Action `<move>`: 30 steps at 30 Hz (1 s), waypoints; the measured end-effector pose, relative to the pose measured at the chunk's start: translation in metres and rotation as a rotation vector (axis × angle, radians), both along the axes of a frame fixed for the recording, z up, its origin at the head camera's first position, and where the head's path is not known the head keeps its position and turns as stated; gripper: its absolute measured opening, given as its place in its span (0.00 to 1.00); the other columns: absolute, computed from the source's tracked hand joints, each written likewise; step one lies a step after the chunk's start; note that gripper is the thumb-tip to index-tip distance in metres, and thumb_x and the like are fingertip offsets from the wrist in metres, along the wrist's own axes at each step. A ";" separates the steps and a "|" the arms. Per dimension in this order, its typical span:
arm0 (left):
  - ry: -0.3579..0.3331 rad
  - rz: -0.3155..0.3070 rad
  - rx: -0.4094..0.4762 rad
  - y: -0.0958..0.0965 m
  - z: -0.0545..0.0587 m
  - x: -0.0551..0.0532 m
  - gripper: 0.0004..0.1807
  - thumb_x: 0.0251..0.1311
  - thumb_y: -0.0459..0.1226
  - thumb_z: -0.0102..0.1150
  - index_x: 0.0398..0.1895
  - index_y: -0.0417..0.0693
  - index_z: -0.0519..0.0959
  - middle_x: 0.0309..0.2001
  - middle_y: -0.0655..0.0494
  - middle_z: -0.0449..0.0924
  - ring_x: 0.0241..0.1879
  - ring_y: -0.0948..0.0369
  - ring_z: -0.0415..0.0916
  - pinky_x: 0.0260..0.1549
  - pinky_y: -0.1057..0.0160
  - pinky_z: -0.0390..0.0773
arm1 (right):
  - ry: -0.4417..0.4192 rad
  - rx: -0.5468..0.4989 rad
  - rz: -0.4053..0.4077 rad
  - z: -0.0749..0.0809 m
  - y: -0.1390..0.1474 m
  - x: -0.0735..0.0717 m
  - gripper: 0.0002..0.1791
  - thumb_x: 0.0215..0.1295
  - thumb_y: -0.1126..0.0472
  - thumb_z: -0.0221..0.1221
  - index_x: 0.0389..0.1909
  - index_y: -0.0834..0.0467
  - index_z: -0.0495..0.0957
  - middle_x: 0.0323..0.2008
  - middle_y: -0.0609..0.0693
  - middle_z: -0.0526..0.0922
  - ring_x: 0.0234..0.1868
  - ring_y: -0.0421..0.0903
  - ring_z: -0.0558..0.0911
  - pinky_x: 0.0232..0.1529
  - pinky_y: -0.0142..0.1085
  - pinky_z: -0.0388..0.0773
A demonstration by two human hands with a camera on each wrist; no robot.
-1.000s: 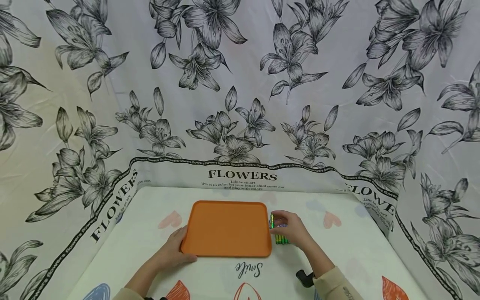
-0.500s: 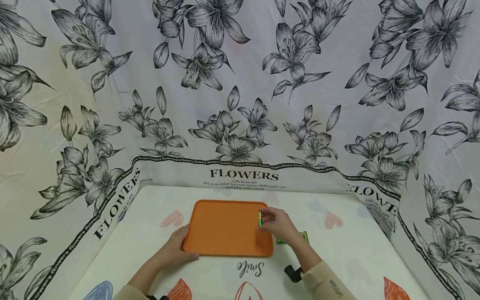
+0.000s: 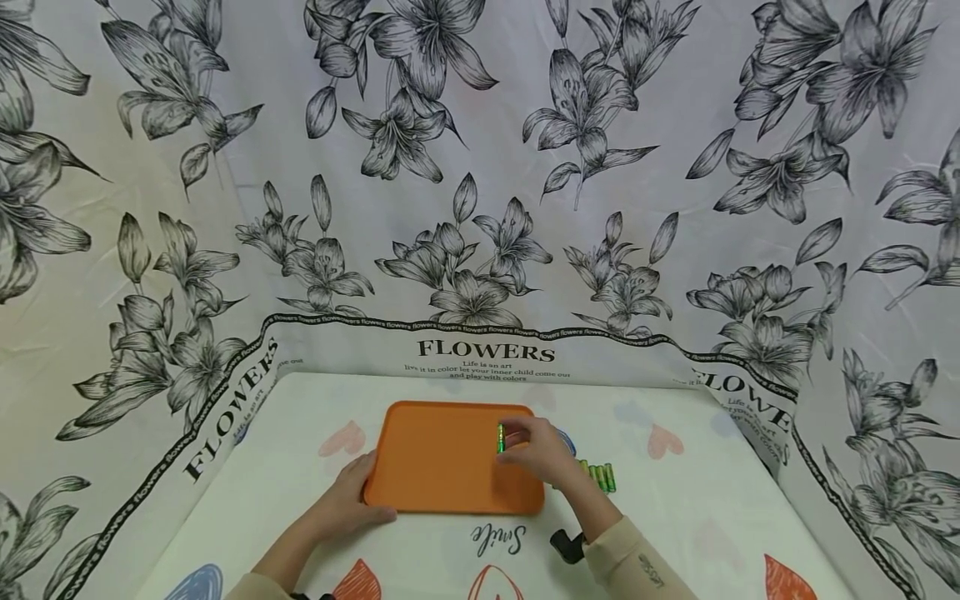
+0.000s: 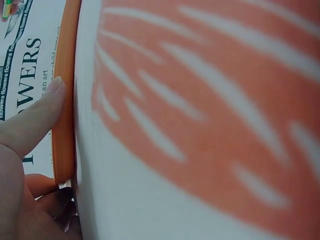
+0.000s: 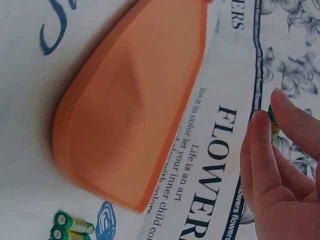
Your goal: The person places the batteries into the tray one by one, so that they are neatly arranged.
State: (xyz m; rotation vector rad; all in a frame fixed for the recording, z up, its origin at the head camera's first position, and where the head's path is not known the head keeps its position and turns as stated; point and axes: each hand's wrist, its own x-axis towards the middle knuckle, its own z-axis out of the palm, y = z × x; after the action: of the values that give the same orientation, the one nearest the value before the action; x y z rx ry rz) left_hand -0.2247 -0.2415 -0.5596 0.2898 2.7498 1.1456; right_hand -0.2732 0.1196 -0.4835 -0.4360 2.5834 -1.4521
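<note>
An orange rectangular tray (image 3: 450, 458) lies on the table. My left hand (image 3: 351, 497) grips its near left corner, with the thumb (image 4: 45, 110) against the tray's side and the other fingers round the corner. Over the tray's right part, my right hand (image 3: 534, 450) pinches a small green and gold battery (image 3: 501, 438) upright between thumb and fingertips. In the right wrist view only a bit of that battery (image 5: 273, 124) shows between the fingers. Several like batteries (image 3: 600, 477) lie in a row just right of the tray, partly hidden behind the right forearm.
A white cloth with printed hearts and leaves covers the table (image 3: 705, 467). Behind it hangs a flower-patterned curtain (image 3: 480, 250). A black wrist device (image 3: 567, 546) sticks out beside the right sleeve. A blue printed mark (image 5: 106, 222) is near the loose batteries.
My right hand has lifted a battery away from the row and carried it left over the tray. My left hand stays at the tray's corner.
</note>
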 end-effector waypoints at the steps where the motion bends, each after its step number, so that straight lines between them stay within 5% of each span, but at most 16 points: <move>1: -0.001 0.002 -0.001 0.000 0.000 0.000 0.66 0.46 0.54 0.79 0.80 0.36 0.48 0.77 0.33 0.53 0.77 0.35 0.46 0.72 0.31 0.50 | -0.003 -0.003 0.005 0.000 -0.002 0.000 0.32 0.54 0.61 0.75 0.61 0.57 0.79 0.49 0.50 0.85 0.47 0.46 0.84 0.44 0.40 0.85; 18: 0.028 0.021 -0.013 0.000 0.006 0.000 0.64 0.41 0.52 0.82 0.78 0.35 0.55 0.74 0.35 0.62 0.73 0.38 0.57 0.71 0.35 0.58 | -0.035 -0.048 0.026 -0.001 -0.036 -0.003 0.30 0.53 0.64 0.75 0.60 0.57 0.80 0.46 0.48 0.86 0.46 0.46 0.83 0.46 0.40 0.84; 30: 0.024 0.043 0.026 0.005 0.013 0.001 0.63 0.39 0.50 0.83 0.77 0.36 0.58 0.72 0.38 0.65 0.73 0.39 0.60 0.71 0.35 0.57 | 0.019 -0.082 0.034 -0.008 -0.058 -0.004 0.30 0.51 0.65 0.76 0.58 0.60 0.81 0.43 0.48 0.86 0.43 0.46 0.85 0.41 0.32 0.84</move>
State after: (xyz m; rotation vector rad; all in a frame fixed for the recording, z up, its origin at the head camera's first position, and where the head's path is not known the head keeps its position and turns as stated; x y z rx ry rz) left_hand -0.2233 -0.2367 -0.5470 0.2498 2.7769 1.1972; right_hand -0.2767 0.0613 -0.4919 -0.5045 2.5251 -1.5537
